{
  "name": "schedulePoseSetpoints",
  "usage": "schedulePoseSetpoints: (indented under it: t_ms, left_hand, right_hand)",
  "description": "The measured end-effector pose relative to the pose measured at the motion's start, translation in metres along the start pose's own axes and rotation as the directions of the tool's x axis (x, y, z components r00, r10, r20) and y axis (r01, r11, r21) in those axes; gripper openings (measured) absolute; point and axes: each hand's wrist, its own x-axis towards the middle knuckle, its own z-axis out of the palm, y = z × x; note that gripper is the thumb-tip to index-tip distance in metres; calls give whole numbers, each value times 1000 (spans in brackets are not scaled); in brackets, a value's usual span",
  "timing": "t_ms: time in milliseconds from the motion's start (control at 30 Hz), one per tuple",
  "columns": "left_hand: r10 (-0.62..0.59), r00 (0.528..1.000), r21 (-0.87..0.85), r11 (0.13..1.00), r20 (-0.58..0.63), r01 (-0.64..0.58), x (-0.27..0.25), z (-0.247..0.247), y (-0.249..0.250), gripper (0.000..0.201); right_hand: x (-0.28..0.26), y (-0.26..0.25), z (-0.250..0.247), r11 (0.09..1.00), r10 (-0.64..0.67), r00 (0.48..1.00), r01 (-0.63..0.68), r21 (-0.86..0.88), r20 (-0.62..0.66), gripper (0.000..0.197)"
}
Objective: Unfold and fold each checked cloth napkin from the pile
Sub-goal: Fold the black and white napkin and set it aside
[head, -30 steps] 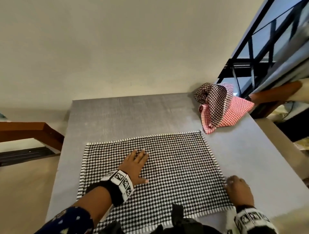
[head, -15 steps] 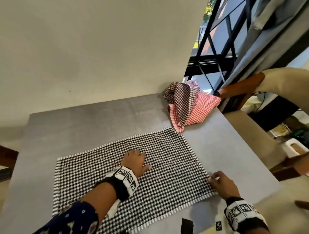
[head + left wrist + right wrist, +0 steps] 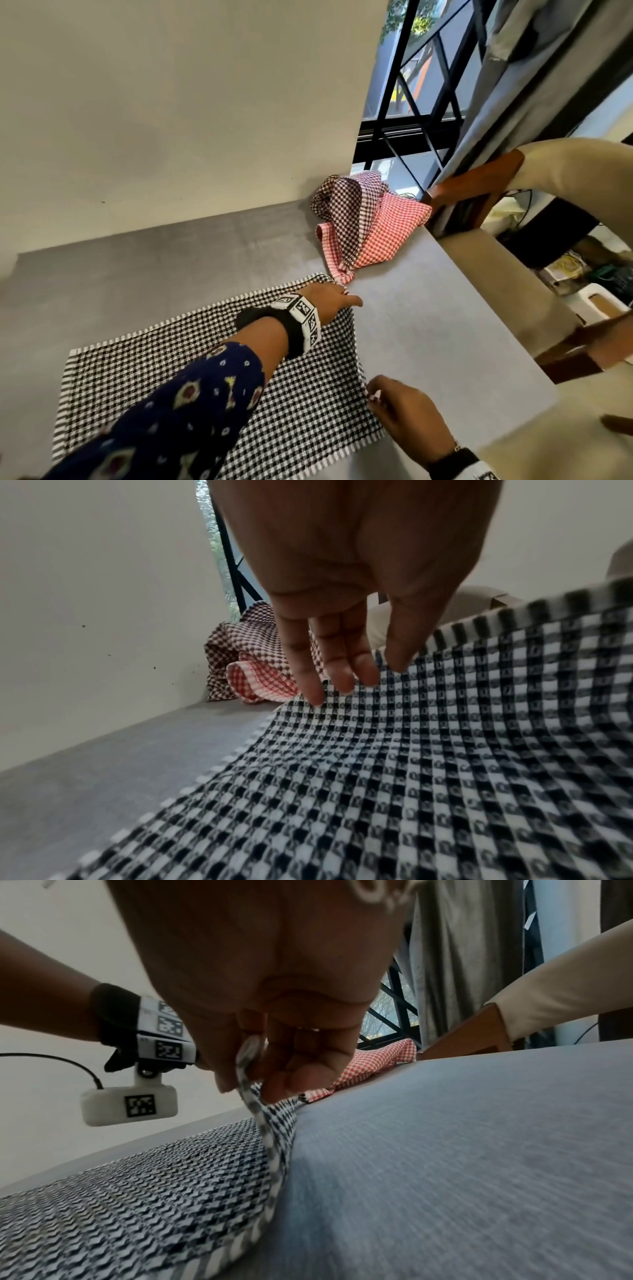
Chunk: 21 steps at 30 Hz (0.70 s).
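Pinching the napkin point(image 3: 308, 394) edge raised, the right hand point(image 3: 407, 414) sits nearer; beyond, the left hand point(image 3: 329, 301) rests straight fingers point(image 3: 298, 653) on cloth, thumb contact unclear.

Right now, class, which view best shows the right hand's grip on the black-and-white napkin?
The right wrist view: the right hand pinches the raised edge of the black-and-white napkin between thumb and fingers. The head view shows only the hand's back; the left wrist view misses it.

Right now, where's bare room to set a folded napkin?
Free: table strip between black checked napkin and wall; right of that napkin, nearer than the pile. Crowded: its right edge, with left hand and right hand on it.
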Motion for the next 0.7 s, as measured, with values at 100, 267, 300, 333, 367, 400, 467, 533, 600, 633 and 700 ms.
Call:
schedulePoseSetpoints:
  t_ms: [100, 267, 300, 333, 367, 400, 467, 533, 600, 633, 700]
  left_hand:
    - [-50, 998, -12, 999, 29, 50, 10, -4, -1, 36]
    - [-375, 921, -410, 860, -104, 304, 8, -9, -15, 21]
    - [-429, 892, -503, 807, -142, 308, 5, -9, -18, 21]
    - [-482, 858, -591, 750, -179, 298, 2, -9, -22, 21]
    - [-530, 821, -678, 685, -211, 268, -5, -9, -25, 18]
    - [-573, 789, -758, 610, -221, 231, -11, -9, -28, 15]
    - [-641, 741, -858, 479, -199, 185, -26, -7, -37, 10]
    - [-686, 711, -903, 391, -155, 181, -45, -2, -50, 12]
    - [-710, 692, -915, 354, -128, 194, -68, 1, -63, 15]
    - [-714, 690, -917, 347, -121, 198, -79, 2, -68, 17]
    - [-722, 683, -920, 335, -113, 202, -108, 4, -81, 20]
  right_hand:
    - [-4, 3, -2, 999, -27, 1000, 27, 24, 8, 17]
    - [-10, 7, -9, 997, -44, 999, 42, 64, 18, 14]
    - [-10, 7, -10, 996, -49, 999, 48, 73, 23, 14]
    - [-10, 5, -10, 995, -59, 998, 56, 87, 36, 14]
    - [-10, 1, -10, 992, -73, 995, 66, 106, 64, 15]
    - [-9, -3, -10, 989, -91, 992, 80, 126, 90, 17]
    - [-5, -16, -9, 980, -136, 980, 113, 162, 145, 23]
    - [0, -35, -6, 972, -185, 966, 153, 178, 179, 26]
    - [5, -57, 0, 961, -233, 949, 191, 201, 212, 26]
    - [7, -68, 3, 956, -245, 943, 196, 220, 226, 25]
    - [9, -93, 15, 948, -257, 931, 190, 257, 259, 22]
